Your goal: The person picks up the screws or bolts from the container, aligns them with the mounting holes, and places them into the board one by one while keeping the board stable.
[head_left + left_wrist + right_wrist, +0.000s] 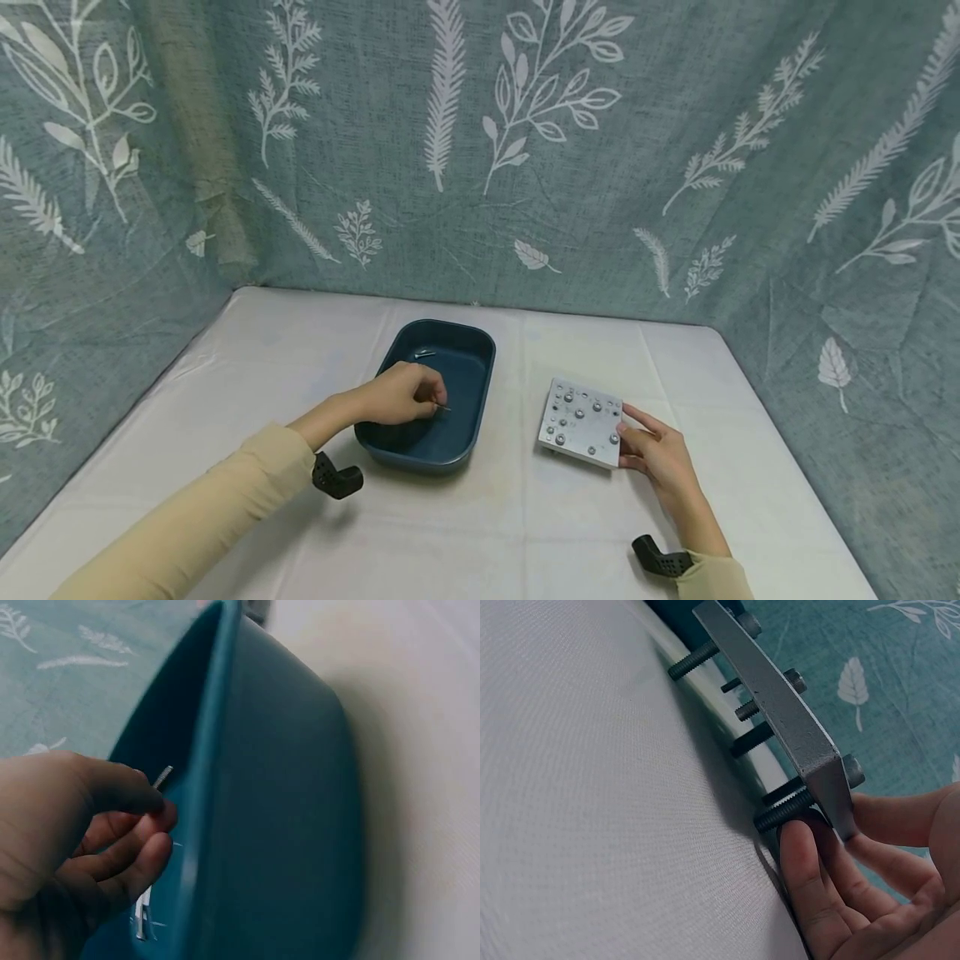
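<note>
My left hand is over the dark blue plastic bin, pinching a thin threaded screw between thumb and fingertips. In the left wrist view the screw's threaded end sticks out past the thumb. More loose screws lie on the bin floor. My right hand grips the right edge of a square metal plate, thumb on top and fingers beneath. Several socket-head bolts sit in the plate, their threaded shanks poking out below. The plate is tilted and held just off the table.
A white cloth covers the table, which carries the bin left of centre and the plate to its right. Green-blue curtains with white leaf prints hang behind and along both sides. Black wrist-camera mounts stick out near each wrist.
</note>
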{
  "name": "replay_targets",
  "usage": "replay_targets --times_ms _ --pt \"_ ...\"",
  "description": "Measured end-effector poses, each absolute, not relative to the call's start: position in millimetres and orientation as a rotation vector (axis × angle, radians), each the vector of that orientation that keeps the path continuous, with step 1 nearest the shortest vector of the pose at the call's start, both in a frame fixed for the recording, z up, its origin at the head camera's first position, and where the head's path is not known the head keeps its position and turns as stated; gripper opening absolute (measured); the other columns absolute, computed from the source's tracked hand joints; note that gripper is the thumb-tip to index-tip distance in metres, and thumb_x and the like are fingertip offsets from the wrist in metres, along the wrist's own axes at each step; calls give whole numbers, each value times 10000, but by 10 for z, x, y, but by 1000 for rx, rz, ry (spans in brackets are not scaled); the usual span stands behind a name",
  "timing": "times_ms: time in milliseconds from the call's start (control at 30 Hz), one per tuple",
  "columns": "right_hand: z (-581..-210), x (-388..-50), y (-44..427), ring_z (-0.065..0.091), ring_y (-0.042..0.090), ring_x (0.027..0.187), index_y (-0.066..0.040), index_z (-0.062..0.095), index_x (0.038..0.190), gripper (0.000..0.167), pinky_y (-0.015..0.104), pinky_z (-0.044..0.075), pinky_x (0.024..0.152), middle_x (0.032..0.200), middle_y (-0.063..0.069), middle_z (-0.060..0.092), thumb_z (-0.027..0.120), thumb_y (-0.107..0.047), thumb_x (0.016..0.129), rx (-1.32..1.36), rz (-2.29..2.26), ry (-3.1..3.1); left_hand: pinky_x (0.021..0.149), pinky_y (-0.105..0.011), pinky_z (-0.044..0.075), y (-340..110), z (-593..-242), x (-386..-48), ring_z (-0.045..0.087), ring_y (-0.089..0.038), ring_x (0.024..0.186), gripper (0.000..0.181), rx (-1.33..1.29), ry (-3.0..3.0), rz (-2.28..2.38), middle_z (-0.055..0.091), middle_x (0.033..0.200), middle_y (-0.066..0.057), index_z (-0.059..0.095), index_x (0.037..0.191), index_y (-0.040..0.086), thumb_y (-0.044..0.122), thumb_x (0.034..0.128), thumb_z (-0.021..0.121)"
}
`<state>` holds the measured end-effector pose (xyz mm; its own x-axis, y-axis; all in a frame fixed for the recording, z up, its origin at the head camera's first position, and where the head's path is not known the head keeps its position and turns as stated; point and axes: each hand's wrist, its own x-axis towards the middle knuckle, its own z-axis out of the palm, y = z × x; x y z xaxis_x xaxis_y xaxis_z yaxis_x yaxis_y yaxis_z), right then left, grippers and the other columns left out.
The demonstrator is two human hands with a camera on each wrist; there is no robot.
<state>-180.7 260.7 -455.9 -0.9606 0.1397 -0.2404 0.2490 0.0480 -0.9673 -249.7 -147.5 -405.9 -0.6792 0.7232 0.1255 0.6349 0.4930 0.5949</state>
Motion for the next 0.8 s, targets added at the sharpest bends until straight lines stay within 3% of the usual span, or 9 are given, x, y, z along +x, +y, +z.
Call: replay_targets --times_ms 333,800 --pt "-4539 -1788 2649 672 193 827 -68 472 1457 509 291 565 651 1088 134 684 613 -93 969 413 -2086 2215 783 -278 538 -1176 -3820 -2582 648 -116 850 107 1140 2531 1236 686 965 -13 694 1021 37 20 924 651" --pt "-4553 -1805 2617 670 202 853 -80 475 1458 507 301 568 672 1117 147 674 616 -98 972 401 -2087 2194 783 -227 523 -330 -3760 -2726 642 -107 855 91 1279 2435 1220 686 941 -30 667 1020 64 30 937 650"
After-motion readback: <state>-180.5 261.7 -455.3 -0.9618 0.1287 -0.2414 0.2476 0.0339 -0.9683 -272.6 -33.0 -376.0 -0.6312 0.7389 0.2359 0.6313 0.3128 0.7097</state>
